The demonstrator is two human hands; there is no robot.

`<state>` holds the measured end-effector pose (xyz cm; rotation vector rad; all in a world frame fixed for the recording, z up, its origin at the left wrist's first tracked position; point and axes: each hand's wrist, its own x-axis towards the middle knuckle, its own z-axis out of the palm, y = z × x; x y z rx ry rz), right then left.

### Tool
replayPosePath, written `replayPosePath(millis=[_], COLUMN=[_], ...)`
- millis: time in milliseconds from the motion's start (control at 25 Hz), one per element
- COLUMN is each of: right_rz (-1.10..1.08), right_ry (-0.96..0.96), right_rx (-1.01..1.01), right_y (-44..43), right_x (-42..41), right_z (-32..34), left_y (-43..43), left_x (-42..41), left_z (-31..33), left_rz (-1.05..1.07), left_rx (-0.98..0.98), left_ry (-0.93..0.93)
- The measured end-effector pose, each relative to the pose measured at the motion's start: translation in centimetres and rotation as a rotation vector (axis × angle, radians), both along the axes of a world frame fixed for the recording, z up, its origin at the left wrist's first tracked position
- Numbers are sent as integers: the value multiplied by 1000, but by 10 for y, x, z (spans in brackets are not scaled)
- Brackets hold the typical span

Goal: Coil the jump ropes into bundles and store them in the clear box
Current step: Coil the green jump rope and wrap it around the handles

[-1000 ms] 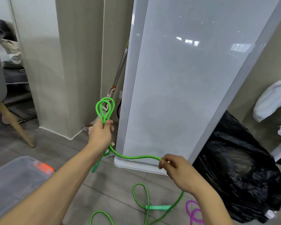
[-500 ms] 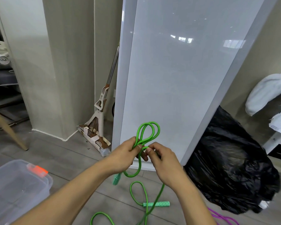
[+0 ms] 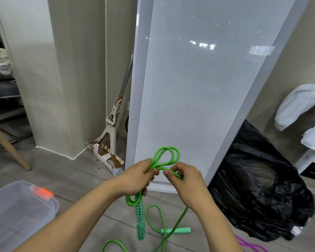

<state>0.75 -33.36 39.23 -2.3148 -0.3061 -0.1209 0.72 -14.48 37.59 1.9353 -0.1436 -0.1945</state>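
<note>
Grips the looped green rope point(image 3: 167, 148) at lower centre of the frame in the left hand point(image 3: 136, 177), fingers curled round the bunch. Pinches a strand just beside it with the right hand point(image 3: 187, 180), thumb and forefinger closed. Leaves the rest trailing on the floor point(image 3: 76, 180), clear box point(image 3: 16, 211) at lower left.

Tall glossy grey panel point(image 3: 198, 88) leaning on the plank floor point(image 3: 62, 171). Just left, squeeze mop point(image 3: 113, 135) propped in the wall corner. Right of the panel's foot, crumpled black plastic bag point(image 3: 258, 188). Above it, white cloth point(image 3: 298, 104). Far left, slanted wooden chair leg point(image 3: 9, 148).
</note>
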Motion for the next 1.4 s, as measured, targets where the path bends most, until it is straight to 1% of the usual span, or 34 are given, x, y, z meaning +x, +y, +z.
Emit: replayPosePath(millis=[120, 200, 280, 360, 440, 520, 600, 640, 800, 880, 1040, 1240, 1320, 1400], right_rz=[26, 10, -30, -91, -158, -166, -98, -51, 67, 84, 123, 111, 119, 122], right_ry=[92, 152, 200, 210, 156, 78, 31, 25, 5, -15, -60, -83, -76, -63], right_rx=[-32, -55, -115, -192, -196, -91, 13, 20, -48, -55, -132, -141, -143, -144], right_y=[-6, -14, -25, -35, -37, -29, -13, -4, 24, 30, 33, 32, 31, 32], right_x=[4, 7, 11, 15, 16, 13, 7, 3, -9, -13, -16, -15, -15, -16], right_z=[-1, -2, -4, -6, -7, -4, 0, 0, -5, -7, -10, -15, -15, -14], left_y=[14, 29, 41, 45, 40, 27, 12, 4, -18, -25, -28, -29, -30, -31], left_x=[12, 20, 26, 30, 31, 27, 20, 17, 5, 3, 3, 0, -2, -2], left_z=[2, 2, -3, -6, -6, -1, 4, 5, 4, 2, -5, 1, -1, -2], left_rz=[311, 561, 754, 851, 831, 749, 637, 583, 453, 437, 363, 284, 253, 289], left_rx=[113, 98, -39, -258, -465, -606, -674, -692, -692, -652, -565, -656, -605, -544], left_ry=[-129, -153, -126, -91, -59, -11, 37, 59, 84, 90, 113, 186, 182, 129])
